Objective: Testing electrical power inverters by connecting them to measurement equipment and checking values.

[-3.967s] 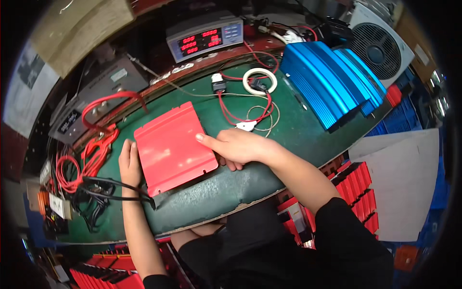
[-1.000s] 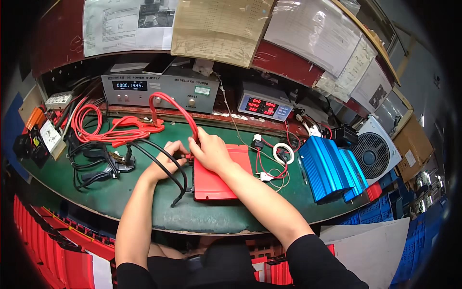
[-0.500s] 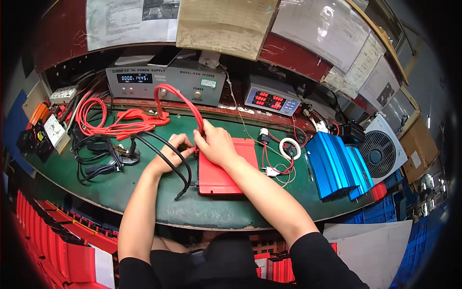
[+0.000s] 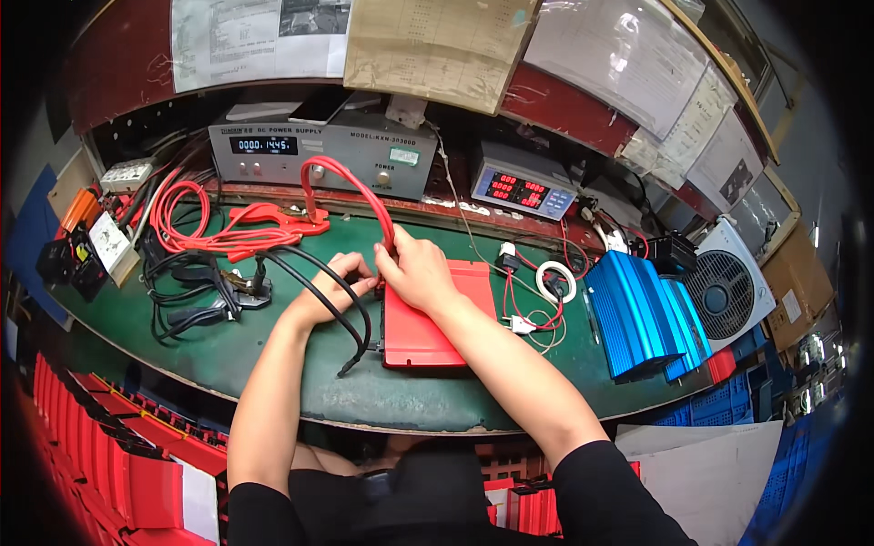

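A red metal box, probably a power inverter (image 4: 432,332), lies flat on the green bench top. My right hand (image 4: 421,273) rests over its far left corner, fingers closed around the end of a thick red cable (image 4: 350,176) that arches up from behind. Beside it, my left hand (image 4: 333,284) is closed in a pinch at the box's left end, below the red cable's end; what its fingertips grip is too small to make out. A pair of black cables (image 4: 362,329) loops past my left hand to the same end of the box, low down.
Behind stands a grey DC power supply (image 4: 319,164), with a small meter (image 4: 523,191) to its right. Red clamp leads (image 4: 273,217) and black clamps (image 4: 214,296) lie left. Rightward are a white plug (image 4: 521,324), blue finned cases (image 4: 628,314) and a fan (image 4: 724,287).
The whole view has shifted slightly to the right in the picture. Both hands stay at the box's left end, their fingers barely changed.
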A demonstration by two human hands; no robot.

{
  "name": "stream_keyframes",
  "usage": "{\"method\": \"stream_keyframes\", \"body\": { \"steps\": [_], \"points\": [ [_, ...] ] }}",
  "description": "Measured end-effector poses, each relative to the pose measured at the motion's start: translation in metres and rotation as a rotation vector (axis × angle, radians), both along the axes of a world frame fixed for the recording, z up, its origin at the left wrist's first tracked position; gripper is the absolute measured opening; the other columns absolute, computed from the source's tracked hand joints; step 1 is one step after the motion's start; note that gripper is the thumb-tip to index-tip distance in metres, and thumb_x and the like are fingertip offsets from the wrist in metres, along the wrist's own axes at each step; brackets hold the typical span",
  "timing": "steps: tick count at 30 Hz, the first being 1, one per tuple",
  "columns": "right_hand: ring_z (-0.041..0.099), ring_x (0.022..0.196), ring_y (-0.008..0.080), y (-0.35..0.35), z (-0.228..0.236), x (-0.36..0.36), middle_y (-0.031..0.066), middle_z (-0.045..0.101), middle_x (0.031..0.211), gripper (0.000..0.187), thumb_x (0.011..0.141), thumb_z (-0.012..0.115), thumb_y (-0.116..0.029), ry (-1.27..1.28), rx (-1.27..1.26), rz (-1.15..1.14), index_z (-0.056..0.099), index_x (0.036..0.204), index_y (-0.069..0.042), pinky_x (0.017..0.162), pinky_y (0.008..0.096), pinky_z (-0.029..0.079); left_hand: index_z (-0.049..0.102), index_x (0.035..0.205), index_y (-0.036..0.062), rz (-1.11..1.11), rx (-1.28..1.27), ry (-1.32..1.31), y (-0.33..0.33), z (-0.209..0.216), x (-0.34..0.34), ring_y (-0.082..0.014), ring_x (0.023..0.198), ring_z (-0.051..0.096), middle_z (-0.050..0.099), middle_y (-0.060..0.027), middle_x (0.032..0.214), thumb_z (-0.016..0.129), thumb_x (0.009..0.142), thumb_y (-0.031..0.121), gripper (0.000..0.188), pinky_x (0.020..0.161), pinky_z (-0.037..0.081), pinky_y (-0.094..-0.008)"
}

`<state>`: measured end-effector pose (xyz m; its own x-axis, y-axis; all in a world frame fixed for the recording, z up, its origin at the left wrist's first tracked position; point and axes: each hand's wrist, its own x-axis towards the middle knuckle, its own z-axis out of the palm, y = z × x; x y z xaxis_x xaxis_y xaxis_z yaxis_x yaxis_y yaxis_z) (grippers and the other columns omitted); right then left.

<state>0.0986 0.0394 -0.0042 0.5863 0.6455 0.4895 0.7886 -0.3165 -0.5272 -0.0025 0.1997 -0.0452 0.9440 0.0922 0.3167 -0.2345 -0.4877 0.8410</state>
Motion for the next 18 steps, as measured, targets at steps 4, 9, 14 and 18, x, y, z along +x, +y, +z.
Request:
{"method": "stream_keyframes", "body": {
  "steps": [4,9,14,18],
  "points": [
    [0.065,0.067,0.0430,0.003,0.006,-0.004,0.0198,0.065,0.068,0.029,0.093,0.057,-0.031,0.007,-0.021,-0.013,0.057,0.095,-0.002,0.062,0.0533,0.051,0.059,0.088,0.0030,-0.048,0.127,-0.084,0.004,0.006,0.001,-0.0242,0.089,0.054,0.059,-0.0088,0.082,0.070,0.088,0.018,0.018,0.080,0.045,-0.0361],
    [0.065,0.067,0.0433,0.005,0.002,-0.004,0.0195,0.066,0.069,0.028,0.093,0.057,-0.031,-0.001,-0.014,-0.043,0.057,0.094,-0.003,0.062,0.0535,0.051,0.058,0.088,0.0016,-0.011,-0.001,-0.099,-0.004,-0.008,0.002,-0.0216,0.076,0.058,0.061,-0.0092,0.080,0.067,0.091,0.018,0.019,0.071,0.049,-0.0356],
    [0.065,0.067,0.0429,0.002,0.004,-0.002,0.0188,0.067,0.070,0.027,0.093,0.058,-0.031,0.036,0.004,-0.040,0.058,0.095,-0.004,0.062,0.0537,0.051,0.058,0.089,0.0013,-0.099,-0.207,0.088,-0.001,-0.005,0.006,-0.0089,0.074,0.053,0.060,-0.0005,0.078,0.068,0.093,0.017,0.019,0.067,0.047,-0.0275],
    [0.066,0.064,0.0383,0.005,0.006,-0.003,0.0163,0.065,0.067,0.025,0.092,0.060,-0.028,0.039,0.061,-0.013,0.060,0.091,-0.003,0.060,0.0472,0.049,0.056,0.094,0.0034,-0.175,-0.191,0.140,0.009,-0.008,0.008,-0.0071,0.080,0.051,0.057,0.0017,0.086,0.064,0.096,0.012,0.012,0.072,0.044,-0.0253]
  ]
}}
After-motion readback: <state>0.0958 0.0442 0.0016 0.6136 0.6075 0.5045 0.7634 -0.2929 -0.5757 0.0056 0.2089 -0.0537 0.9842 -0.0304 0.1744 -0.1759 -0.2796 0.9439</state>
